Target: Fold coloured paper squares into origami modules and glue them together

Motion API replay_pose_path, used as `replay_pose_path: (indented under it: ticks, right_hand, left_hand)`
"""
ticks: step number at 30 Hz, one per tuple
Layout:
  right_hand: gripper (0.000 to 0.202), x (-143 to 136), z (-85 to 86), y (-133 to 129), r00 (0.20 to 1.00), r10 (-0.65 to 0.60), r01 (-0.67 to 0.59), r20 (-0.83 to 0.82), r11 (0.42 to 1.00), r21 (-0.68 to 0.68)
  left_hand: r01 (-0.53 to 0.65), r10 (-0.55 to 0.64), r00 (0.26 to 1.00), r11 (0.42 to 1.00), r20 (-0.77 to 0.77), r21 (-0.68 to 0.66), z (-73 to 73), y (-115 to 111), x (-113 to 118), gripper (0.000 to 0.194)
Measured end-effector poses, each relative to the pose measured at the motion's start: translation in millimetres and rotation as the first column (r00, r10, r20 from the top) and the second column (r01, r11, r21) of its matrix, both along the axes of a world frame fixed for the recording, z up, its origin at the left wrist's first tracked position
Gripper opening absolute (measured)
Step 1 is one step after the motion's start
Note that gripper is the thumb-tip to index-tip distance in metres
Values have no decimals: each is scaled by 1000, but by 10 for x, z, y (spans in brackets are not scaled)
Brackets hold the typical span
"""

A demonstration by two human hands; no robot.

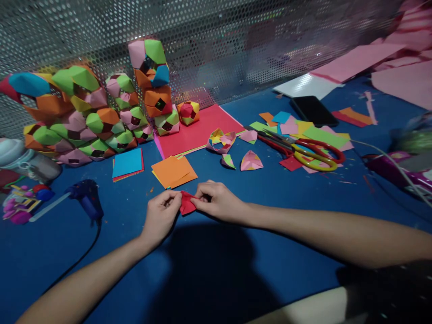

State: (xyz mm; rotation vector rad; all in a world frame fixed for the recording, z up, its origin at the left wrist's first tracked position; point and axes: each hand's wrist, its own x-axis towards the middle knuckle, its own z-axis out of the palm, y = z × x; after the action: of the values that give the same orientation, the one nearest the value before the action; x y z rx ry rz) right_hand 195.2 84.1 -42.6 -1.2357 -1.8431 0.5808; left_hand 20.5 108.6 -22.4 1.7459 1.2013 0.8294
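Note:
A small piece of red paper (186, 204) is pinched between both hands just above the blue table. My left hand (162, 212) grips its left edge with thumb and forefinger, and my right hand (216, 201) grips the right edge; both are closed. The paper looks folded, though the fingers cover its sides. Just beyond the hands lie several loose orange paper squares (175, 172). A stack of squares with a blue one (127, 163) on top is to their left. Past my right hand sit folded paper pieces, a pink one (251, 161) and a green and pink one (228, 161).
Folded paper balls (97, 121) are piled along the perforated metal panel (209, 49). A glue gun (88, 198) lies left, its cord trailing forward. Scissors (312, 157), paper scraps and a phone (313, 110) are at right. A red sheet (209, 130) lies at the back.

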Motion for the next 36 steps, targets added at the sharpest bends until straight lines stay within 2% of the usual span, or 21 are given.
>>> replay_pose_path:
  ticks: [5, 10, 12, 15, 19, 28, 32, 36]
  right_hand:
    - [22, -7, 20, -15, 998, -54, 54, -37, 998, -8]
    - [21, -5, 39, -6, 987, -123, 119, -105, 992, -42]
    - [21, -1, 46, 0, 984, -132, 129, -117, 991, -30]
    - [21, 4, 54, 0, 983, -136, 137, -121, 991, 0]
    - [21, 1, 51, -13, 985, -129, 133, -115, 991, 28]
    - [19, 7, 42, -27, 992, -88, 94, -87, 994, 58]
    - [20, 11, 44, -27, 994, -80, 84, -78, 995, 58]
    - [21, -3, 14, -22, 996, -65, 70, -60, 994, 80]
  left_hand:
    - [30, -28, 998, 999, 63, -43, 9, -2, 7, 21]
    - [116, -92, 985, 980, 148, -163, -5, -11, 13, 27]
    - [133, -123, 989, 981, 82, -143, -10, -11, 12, 26]
    - [139, -140, 989, 990, -48, -17, -9, -6, 7, 20]
    - [135, -130, 986, 990, -104, 49, -11, -6, -4, 22]
    - [102, -98, 991, 994, -88, 48, -57, -8, -14, 24]
    - [94, -94, 995, 996, -22, -12, -71, 0, 3, 19]
    - [125, -120, 991, 989, 62, -83, -57, -7, 30, 26]
